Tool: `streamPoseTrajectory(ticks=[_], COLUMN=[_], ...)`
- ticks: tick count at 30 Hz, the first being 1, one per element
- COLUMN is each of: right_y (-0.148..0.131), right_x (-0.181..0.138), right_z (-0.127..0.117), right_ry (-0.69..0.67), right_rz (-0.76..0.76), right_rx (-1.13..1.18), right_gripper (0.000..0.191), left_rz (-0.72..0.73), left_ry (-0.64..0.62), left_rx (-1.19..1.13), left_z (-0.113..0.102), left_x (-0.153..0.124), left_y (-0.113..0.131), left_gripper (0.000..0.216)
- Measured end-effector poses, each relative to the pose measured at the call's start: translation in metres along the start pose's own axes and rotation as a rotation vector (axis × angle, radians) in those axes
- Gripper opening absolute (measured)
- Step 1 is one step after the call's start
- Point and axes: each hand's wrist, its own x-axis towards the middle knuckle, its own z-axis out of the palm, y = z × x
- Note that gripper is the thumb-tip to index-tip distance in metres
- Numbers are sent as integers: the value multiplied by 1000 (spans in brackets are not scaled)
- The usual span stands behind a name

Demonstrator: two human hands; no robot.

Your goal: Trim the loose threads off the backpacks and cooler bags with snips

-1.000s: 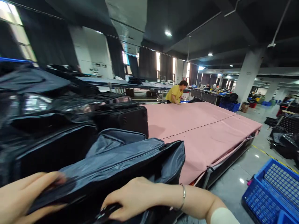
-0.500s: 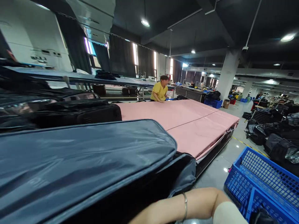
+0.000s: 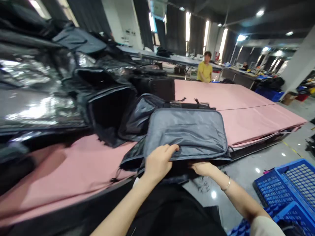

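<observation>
In front of me a black bag lies at the table's front edge, its grey-lined flap (image 3: 189, 131) facing up. My left hand (image 3: 159, 160) is closed over the flap's near left edge, with thumb and fingers bent round the rim. My right hand (image 3: 203, 167) reaches in under the near edge of the flap, at the dark opening of the bag. The fingers of that hand are mostly hidden, so I cannot tell what they touch. Straps with buckles (image 3: 196, 101) stick out at the bag's far side.
More black bags (image 3: 110, 111) and shiny silver material (image 3: 36, 95) are piled on the left. The pink-covered table (image 3: 248, 121) runs off to the back right. Blue crates (image 3: 278, 183) stand on the floor at right. A person in yellow (image 3: 204, 70) is across the table.
My view has tilted down and turned left. The large grey flap that filled the near left now lies lower in front of me, and both my hands have come into view at it.
</observation>
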Motion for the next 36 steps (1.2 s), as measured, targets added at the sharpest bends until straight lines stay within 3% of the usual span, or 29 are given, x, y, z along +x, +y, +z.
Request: streamPoseTrajectory(ticks=[3, 5, 8, 13, 20, 23, 32, 36], right_y=[24, 35, 40, 26, 8, 2, -3, -1], right_x=[-40, -70, -92, -67, -32, -29, -30, -30], right_z=[45, 64, 74, 65, 66, 65, 61, 62], right_ry=[-125, -17, 247, 532, 662, 682, 675, 666], right_rz=[-1, 42, 169, 320, 440, 419, 349, 361], right_rx=[-2, 68, 317, 672, 1155, 1192, 1146, 1127], right_gripper=[11, 15, 18, 27, 37, 37, 38, 39], left_rz=[-85, -131, -161, -200, -213, -192, -332, -369], left_ry=[-76, -75, -68, -85, -38, -37, -78, 13], left_rx=[20, 21, -3, -37, -335, -344, -283, -369], left_z=[38, 50, 55, 55, 43, 39, 50, 49], left_x=[-34, -49, -58, -61, -73, -74, -60, -64], left_y=[10, 16, 19, 18, 29, 36, 39, 39], left_gripper=[43, 44, 44, 46, 25, 15, 24, 25])
